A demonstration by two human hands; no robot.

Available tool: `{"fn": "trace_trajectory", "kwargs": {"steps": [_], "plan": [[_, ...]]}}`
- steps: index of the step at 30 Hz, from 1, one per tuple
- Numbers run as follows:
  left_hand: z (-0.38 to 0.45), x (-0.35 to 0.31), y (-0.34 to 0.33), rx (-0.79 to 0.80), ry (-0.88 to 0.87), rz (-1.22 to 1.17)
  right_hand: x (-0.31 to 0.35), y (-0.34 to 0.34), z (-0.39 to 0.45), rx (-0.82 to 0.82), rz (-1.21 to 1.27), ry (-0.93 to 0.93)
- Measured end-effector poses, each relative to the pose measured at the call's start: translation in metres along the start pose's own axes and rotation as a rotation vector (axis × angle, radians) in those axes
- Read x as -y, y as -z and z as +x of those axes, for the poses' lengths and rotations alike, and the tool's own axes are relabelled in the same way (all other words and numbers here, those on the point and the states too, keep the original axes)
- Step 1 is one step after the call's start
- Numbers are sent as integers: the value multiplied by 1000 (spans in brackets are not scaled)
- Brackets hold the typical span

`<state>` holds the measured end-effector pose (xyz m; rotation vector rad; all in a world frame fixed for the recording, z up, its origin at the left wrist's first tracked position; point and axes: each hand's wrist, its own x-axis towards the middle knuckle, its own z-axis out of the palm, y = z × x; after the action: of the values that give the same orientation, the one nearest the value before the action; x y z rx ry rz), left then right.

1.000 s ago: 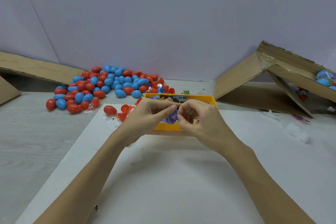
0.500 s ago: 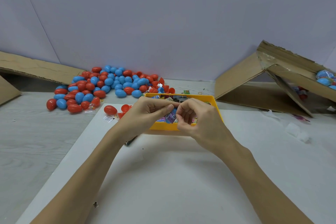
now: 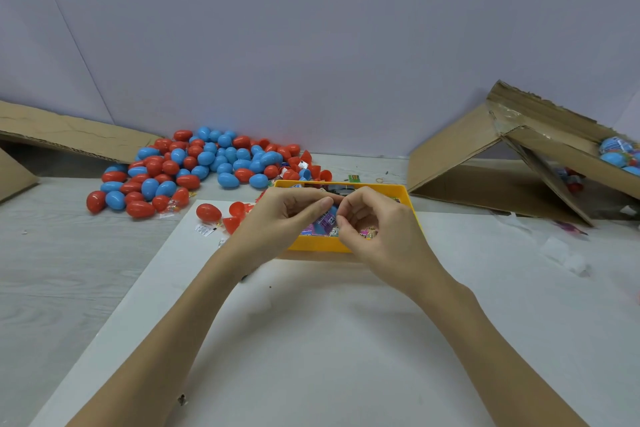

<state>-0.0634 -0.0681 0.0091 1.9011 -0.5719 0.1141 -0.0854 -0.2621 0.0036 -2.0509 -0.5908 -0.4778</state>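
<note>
Since one second ago, left hand (image 3: 273, 222) and right hand (image 3: 381, 232) shift slightly upward over the yellow tray (image 3: 318, 244); both pinch one blue-purple packet (image 3: 327, 220) at the fingertips; packet print is illegible.

1. We see a pale grey, wood-grained table (image 3: 69, 288) running back to a plain wall.
2. A large white flat sheet (image 3: 329, 340) lies on the near half of it.
3. A yellow rectangular plastic tray (image 3: 318, 244) sits across the sheet's far edge.
4. A heap of red and blue plastic eggs (image 3: 207, 163) lies at the back left.
5. We find one whole red plastic egg (image 3: 208, 212) on the sheet's far left corner, with red plastic half shells (image 3: 237, 210) just beside it and small white printed slips (image 3: 205, 229) in front.
6. A flattened brown cardboard piece (image 3: 69, 135) rests at the left edge. A torn brown cardboard box (image 3: 467, 163) lies tipped over on the right.
7. Scraps of clear wrapping (image 3: 561, 250) lie on the right of the sheet.
</note>
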Motion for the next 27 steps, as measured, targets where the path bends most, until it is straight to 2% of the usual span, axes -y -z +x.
{"fn": "trace_trajectory", "kwargs": {"steps": [4,12,16,19,21,27], "plan": [[1,-2,-5,-76,16,-5,2,-1,1,-7,95,-80],[-1,-4,-13,-42,43,19,-2,-3,2,13,181,-252],[-1,-9,-10,51,144,-137,-1,-3,4,-34,261,-326],[-3,-10,-8,72,61,-96,0,2,6,-59,498,-472],[-4,-10,-8,50,14,-47,1,3,5,-69,569,-471],[-5,-12,-11,-43,-109,57,2,-1,1,-154,517,-364]]}}
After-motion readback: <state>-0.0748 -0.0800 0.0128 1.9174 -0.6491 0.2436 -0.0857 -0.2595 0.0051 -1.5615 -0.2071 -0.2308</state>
